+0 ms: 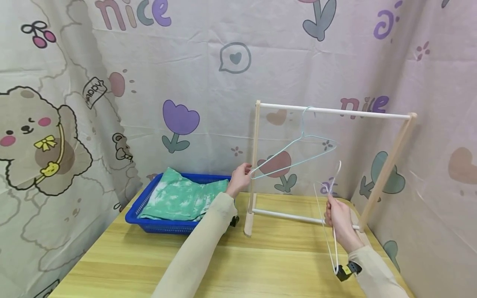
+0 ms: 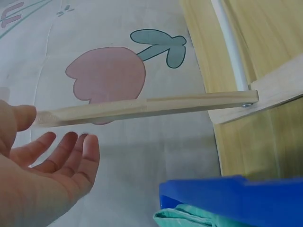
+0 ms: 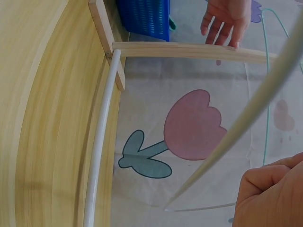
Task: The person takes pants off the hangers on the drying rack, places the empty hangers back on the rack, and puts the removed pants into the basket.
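Observation:
My right hand (image 1: 339, 217) grips a white wire hanger (image 1: 331, 188) just below its hook, and the hanger's body dangles tilted under the fist. Up close in the right wrist view, one arm of that hanger (image 3: 241, 113) crosses in front. A light blue hanger (image 1: 277, 154) hangs by its hook from the rack's white top rail (image 1: 354, 112), its left end near my left hand (image 1: 240, 179). The left wrist view has that hand's fingers loosely bent and spread beside the wooden post (image 2: 165, 105), holding nothing.
Left of the rack, a blue basket (image 1: 156, 227) carries a folded green and white cloth (image 1: 179, 198). The rack stands on a wooden table (image 1: 275, 265), with a white lower bar (image 1: 287, 216) between its feet. A patterned curtain (image 1: 208, 91) closes off the back and sides.

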A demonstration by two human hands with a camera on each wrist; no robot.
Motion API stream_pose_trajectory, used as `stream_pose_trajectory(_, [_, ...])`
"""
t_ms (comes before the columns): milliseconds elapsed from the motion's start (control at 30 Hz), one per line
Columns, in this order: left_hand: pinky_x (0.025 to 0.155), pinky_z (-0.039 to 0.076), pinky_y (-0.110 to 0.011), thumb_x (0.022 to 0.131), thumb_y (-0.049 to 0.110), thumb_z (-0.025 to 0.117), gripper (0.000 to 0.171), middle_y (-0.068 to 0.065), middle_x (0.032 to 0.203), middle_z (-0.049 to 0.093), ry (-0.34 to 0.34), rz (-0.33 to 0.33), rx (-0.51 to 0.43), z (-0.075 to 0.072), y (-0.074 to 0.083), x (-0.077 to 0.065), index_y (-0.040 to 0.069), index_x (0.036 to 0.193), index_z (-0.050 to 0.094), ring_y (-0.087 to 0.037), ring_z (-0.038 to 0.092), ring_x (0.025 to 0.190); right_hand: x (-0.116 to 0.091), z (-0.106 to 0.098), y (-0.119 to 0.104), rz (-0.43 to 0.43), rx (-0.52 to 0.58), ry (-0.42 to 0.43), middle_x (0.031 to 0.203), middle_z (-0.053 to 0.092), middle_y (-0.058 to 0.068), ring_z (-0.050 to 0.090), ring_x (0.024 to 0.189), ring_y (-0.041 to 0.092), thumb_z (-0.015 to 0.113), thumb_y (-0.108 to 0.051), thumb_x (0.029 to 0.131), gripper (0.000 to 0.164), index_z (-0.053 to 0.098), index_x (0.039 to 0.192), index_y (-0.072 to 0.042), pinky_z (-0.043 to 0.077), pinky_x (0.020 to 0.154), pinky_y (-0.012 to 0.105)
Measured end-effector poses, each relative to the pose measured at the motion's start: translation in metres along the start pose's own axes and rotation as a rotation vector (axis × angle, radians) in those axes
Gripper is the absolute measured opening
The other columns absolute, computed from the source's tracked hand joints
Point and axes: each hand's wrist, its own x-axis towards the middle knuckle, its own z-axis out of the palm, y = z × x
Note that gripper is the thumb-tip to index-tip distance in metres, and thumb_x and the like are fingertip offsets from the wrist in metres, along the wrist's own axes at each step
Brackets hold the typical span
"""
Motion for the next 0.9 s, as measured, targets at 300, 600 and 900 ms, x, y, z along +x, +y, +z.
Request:
stream_pose_trajectory(300, [0.096,0.052,-0.044,0.103,0.021,0.051,0.031,-0.015,0.122,0.066,-0.028,0.032,-0.035,0.006,0.001,-0.001,0.006,0.129,0.059,-0.03,0.062,0.113,-0.002,0.002,-0.004,0.005,0.064,-0.032,0.047,0.038,-0.01,0.032,0.038,0.003,0.037,-0.027,0.106,0.037,0.045,0.071,-0.018,0.028,0.037,0.018])
stream_pose_trajectory(600, [0.072,0.045,-0.035,0.107,0.034,0.037,0.036,-0.009,0.086,0.055,-0.024,0.065,0.004,0.006,-0.003,0.004,0.006,0.111,0.059,-0.024,0.052,0.077,-0.001,0.007,-0.013,-0.027,0.131,-0.066,0.047,0.039,-0.01,0.034,0.035,0.004,0.033,-0.025,0.107,0.038,0.045,0.071,-0.018,0.027,0.036,0.018])
stream_pose_trajectory(900, [0.08,0.047,-0.037,0.107,0.042,0.031,0.045,-0.013,0.11,0.062,-0.089,0.001,0.023,0.003,-0.007,0.007,0.011,0.13,0.055,-0.026,0.055,0.088,0.003,0.013,-0.027,-0.066,0.159,-0.062,0.046,0.039,-0.009,0.034,0.034,0.004,0.033,-0.02,0.106,0.038,0.046,0.07,-0.016,0.025,0.037,0.019])
